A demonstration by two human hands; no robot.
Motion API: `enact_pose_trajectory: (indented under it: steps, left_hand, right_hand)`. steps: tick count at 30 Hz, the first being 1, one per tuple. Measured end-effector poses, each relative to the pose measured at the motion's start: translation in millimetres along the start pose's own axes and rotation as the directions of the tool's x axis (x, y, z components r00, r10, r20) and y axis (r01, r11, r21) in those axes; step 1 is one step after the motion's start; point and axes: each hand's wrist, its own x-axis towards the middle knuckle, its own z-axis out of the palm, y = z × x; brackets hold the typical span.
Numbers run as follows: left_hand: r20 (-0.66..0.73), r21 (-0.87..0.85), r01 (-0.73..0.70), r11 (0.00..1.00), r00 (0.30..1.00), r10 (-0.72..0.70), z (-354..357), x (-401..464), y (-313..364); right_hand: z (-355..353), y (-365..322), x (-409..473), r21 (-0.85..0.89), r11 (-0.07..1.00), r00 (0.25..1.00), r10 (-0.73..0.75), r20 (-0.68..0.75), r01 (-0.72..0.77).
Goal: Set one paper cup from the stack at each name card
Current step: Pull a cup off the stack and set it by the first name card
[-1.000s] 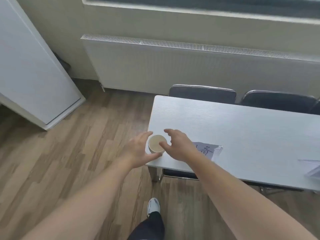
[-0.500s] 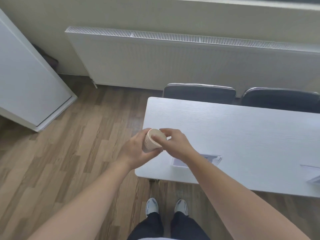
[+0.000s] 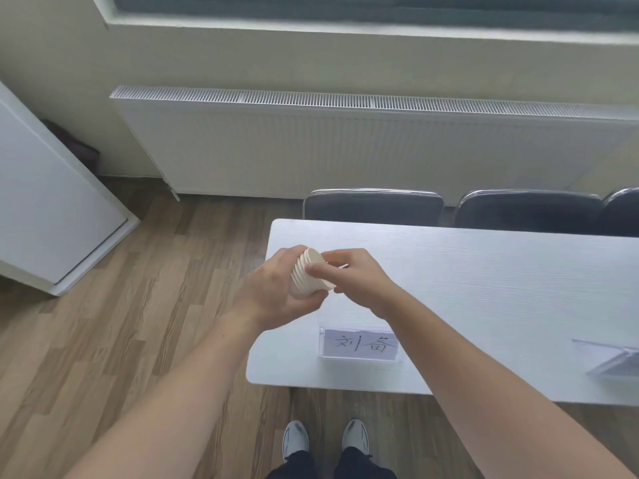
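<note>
No cup stands on the white table (image 3: 484, 288) yet. Two name cards show, one near (image 3: 359, 344), one at the right edge (image 3: 612, 361) (partly cut off). Left hand (image 3: 273, 292) grips the cup stack (image 3: 306, 274); right hand (image 3: 359, 276) pinches its top rim.

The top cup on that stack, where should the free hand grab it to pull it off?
Pinch the rim of the top cup, coming from the right. The stack lies tilted in the left hand, mouth facing right, so only that lip is exposed. The right hand is already there.
</note>
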Motion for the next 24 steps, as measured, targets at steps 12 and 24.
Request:
enact_pose_trajectory:
  steps: [12,24]
  left_hand:
    - [0.017,0.042,0.007,0.999,1.000,-0.007,3.0,14.1,-1.1]
    - [0.074,-0.085,0.025,0.996,0.997,-0.018,-6.5,19.8,-15.2]
  right_hand:
    - [-5.3,-9.7,16.7,-0.053,0.995,0.995,0.083,0.058,-0.080]
    - [-15.6,-8.1,28.4,0.052,0.996,0.993,0.076,-0.085,-0.071]
